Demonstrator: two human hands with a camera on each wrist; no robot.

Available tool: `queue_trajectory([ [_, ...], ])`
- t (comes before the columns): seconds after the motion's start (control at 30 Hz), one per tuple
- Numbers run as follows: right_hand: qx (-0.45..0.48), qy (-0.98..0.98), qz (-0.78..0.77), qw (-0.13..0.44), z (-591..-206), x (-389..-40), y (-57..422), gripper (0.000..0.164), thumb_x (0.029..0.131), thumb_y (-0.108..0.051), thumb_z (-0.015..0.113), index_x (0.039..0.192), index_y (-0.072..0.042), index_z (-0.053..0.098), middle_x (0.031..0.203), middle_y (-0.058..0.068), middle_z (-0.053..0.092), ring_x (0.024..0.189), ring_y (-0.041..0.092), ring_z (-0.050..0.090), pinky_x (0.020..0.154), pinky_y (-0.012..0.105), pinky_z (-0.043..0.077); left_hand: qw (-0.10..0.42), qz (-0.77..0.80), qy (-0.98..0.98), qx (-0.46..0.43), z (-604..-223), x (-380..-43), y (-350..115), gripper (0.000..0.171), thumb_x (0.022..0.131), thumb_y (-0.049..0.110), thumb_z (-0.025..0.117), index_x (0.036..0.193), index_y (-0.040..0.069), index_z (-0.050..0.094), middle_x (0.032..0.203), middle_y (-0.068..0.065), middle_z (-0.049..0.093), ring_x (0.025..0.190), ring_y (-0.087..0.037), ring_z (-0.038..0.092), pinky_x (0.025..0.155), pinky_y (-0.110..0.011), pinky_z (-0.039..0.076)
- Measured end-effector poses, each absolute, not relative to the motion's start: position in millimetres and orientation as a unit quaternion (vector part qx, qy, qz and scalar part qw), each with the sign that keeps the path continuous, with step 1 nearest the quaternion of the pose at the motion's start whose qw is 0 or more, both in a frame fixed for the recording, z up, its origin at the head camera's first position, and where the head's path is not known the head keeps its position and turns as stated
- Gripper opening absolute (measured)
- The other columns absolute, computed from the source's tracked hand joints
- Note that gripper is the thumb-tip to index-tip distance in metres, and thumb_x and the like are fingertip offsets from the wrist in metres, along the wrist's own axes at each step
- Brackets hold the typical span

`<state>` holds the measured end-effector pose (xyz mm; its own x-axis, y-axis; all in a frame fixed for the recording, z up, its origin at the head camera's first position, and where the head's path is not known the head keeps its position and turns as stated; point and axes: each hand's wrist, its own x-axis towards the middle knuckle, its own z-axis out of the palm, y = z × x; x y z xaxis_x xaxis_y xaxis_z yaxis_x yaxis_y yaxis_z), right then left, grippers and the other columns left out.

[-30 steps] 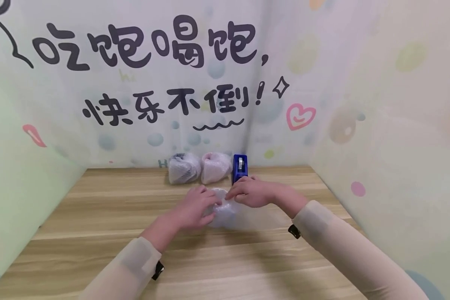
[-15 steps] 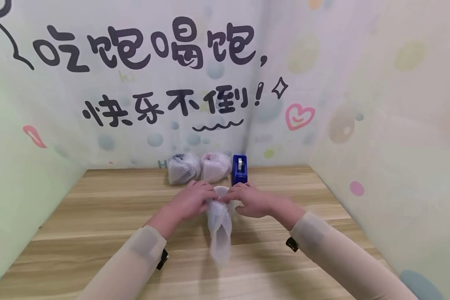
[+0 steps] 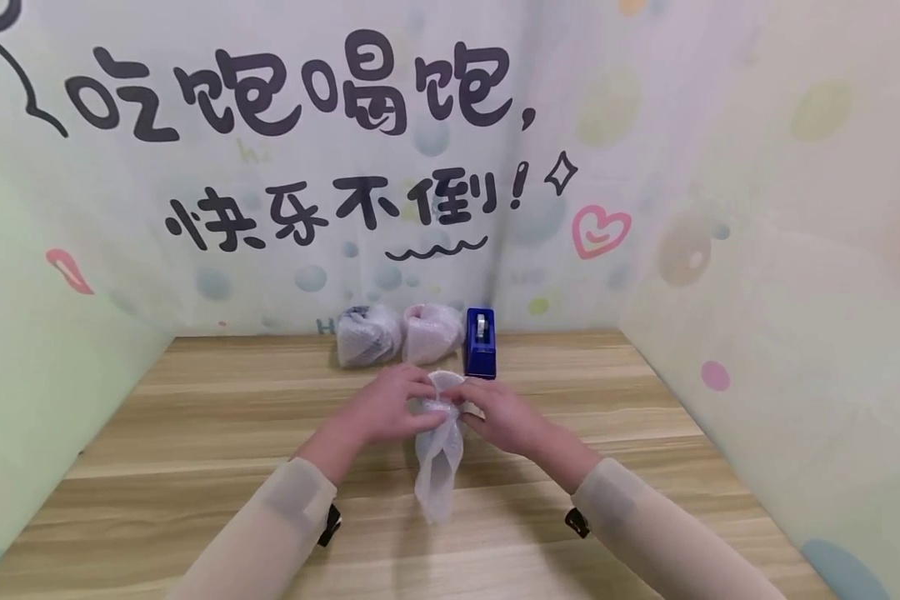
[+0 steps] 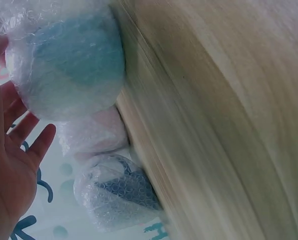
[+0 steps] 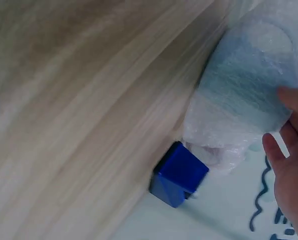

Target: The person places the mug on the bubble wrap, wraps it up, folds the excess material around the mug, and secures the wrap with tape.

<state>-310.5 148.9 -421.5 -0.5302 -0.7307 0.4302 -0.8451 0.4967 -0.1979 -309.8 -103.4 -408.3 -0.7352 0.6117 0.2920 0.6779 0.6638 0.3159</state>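
A cup in bubble wrap stands at the middle of the table, its pale rim just showing at the top and a loose tail of wrap hanging toward me. Through the wrap the cup looks blue-green in the left wrist view. My left hand holds the wrapped cup from the left, thumb on the near side and fingers at the top. From the right, my right hand holds it too, its thumb against the wrap. The contact of some fingers is hidden behind the cup.
Two more bubble-wrapped bundles stand by the back wall, one dark-patterned and one pinkish. To their right is a blue tape dispenser. Printed walls enclose the wooden table at the back and sides.
The wrap's loose end swung from the right to hang down in front of the cup. Both hands settled around the cup's top, and the right hand came slightly down and toward me.
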Motion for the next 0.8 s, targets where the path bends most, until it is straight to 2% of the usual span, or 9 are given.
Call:
queue_trajectory([
  [0.17, 0.513, -0.832, 0.108, 0.182, -411.9, -283.9, 149.8, 0.078, 0.082, -0.013, 0.091, 0.151, -0.009, 0.056, 0.146, 0.01, 0.062, 0.136, 0.029, 0.057, 0.116, 0.049, 0.051, 0.106, -0.187, -0.905, -0.368, -414.2, -311.9, -102.9, 0.039, 0.096, 0.04, 0.083, 0.12, 0.008, 0.084, 0.122, -0.007, 0.077, 0.116, -0.027, 0.068, 0.108, -0.048, 0.055],
  [0.23, 0.547, -0.812, 0.092, 0.181, -406.6, -271.7, 148.9, 0.083, 0.077, -0.019, 0.093, 0.151, -0.014, 0.056, 0.149, 0.006, 0.059, 0.138, 0.026, 0.053, 0.115, 0.049, 0.047, 0.117, -0.181, -0.901, -0.376, -416.2, -312.6, -103.9, 0.038, 0.095, 0.038, 0.084, 0.118, 0.008, 0.084, 0.122, -0.008, 0.077, 0.117, -0.027, 0.068, 0.108, -0.047, 0.056],
  [0.3, 0.573, -0.795, 0.085, 0.181, -403.3, -264.0, 147.2, 0.074, 0.079, -0.027, 0.094, 0.145, -0.018, 0.062, 0.144, 0.0, 0.064, 0.134, 0.022, 0.054, 0.112, 0.046, 0.046, 0.125, -0.18, -0.898, -0.381, -416.1, -312.6, -104.8, 0.037, 0.095, 0.038, 0.084, 0.116, 0.007, 0.084, 0.121, -0.009, 0.077, 0.116, -0.029, 0.069, 0.108, -0.047, 0.056],
  [0.37, 0.592, -0.773, 0.083, 0.214, -403.7, -262.5, 146.2, 0.055, 0.082, -0.028, 0.094, 0.13, -0.02, 0.07, 0.131, -0.004, 0.072, 0.125, 0.019, 0.061, 0.108, 0.044, 0.048, 0.117, -0.191, -0.9, -0.374, -415.6, -312.0, -105.8, 0.04, 0.097, 0.041, 0.082, 0.118, 0.007, 0.084, 0.122, -0.009, 0.076, 0.117, -0.029, 0.068, 0.108, -0.048, 0.055],
  [0.43, 0.6, -0.751, 0.099, 0.257, -406.2, -264.8, 146.0, 0.038, 0.082, -0.024, 0.096, 0.112, -0.018, 0.074, 0.114, -0.006, 0.077, 0.113, 0.016, 0.068, 0.103, 0.042, 0.053, 0.102, -0.204, -0.901, -0.368, -415.3, -311.7, -107.1, 0.044, 0.099, 0.044, 0.08, 0.122, 0.006, 0.083, 0.125, -0.01, 0.076, 0.119, -0.029, 0.068, 0.11, -0.05, 0.054],
  [0.5, 0.593, -0.74, 0.133, 0.29, -409.9, -268.9, 146.4, 0.03, 0.079, -0.017, 0.097, 0.099, -0.017, 0.075, 0.099, -0.007, 0.078, 0.099, 0.014, 0.072, 0.096, 0.038, 0.058, 0.094, -0.21, -0.902, -0.366, -416.3, -311.5, -108.8, 0.048, 0.1, 0.045, 0.078, 0.128, 0.006, 0.081, 0.129, -0.011, 0.075, 0.123, -0.03, 0.067, 0.113, -0.051, 0.053],
  [0.6, 0.546, -0.755, 0.203, 0.302, -415.1, -275.6, 144.5, 0.025, 0.079, -0.008, 0.095, 0.093, -0.012, 0.075, 0.089, -0.004, 0.079, 0.086, 0.012, 0.073, 0.084, 0.034, 0.061, 0.112, -0.204, -0.891, -0.389, -419.9, -312.8, -112.5, 0.043, 0.101, 0.034, 0.078, 0.13, 0.003, 0.079, 0.133, -0.014, 0.074, 0.127, -0.033, 0.067, 0.115, -0.052, 0.053],
  [0.67, 0.493, -0.781, 0.245, 0.296, -417.8, -280.3, 141.2, 0.02, 0.084, -0.009, 0.093, 0.092, -0.012, 0.075, 0.086, -0.003, 0.078, 0.081, 0.012, 0.071, 0.08, 0.032, 0.059, 0.138, -0.188, -0.882, -0.41, -423.1, -314.5, -114.4, 0.038, 0.1, 0.026, 0.079, 0.13, 0.003, 0.079, 0.134, -0.015, 0.075, 0.128, -0.035, 0.067, 0.114, -0.052, 0.054],
  [0.8, 0.392, -0.823, 0.317, 0.26, -421.2, -289.7, 133.3, 0.017, 0.093, -0.017, 0.087, 0.091, -0.013, 0.072, 0.089, -0.002, 0.073, 0.085, 0.02, 0.069, 0.078, 0.035, 0.057, 0.169, -0.175, -0.868, -0.433, -427.0, -317.5, -115.7, 0.035, 0.099, 0.019, 0.079, 0.131, 0.006, 0.079, 0.137, -0.015, 0.074, 0.133, -0.037, 0.067, 0.116, -0.053, 0.054],
])
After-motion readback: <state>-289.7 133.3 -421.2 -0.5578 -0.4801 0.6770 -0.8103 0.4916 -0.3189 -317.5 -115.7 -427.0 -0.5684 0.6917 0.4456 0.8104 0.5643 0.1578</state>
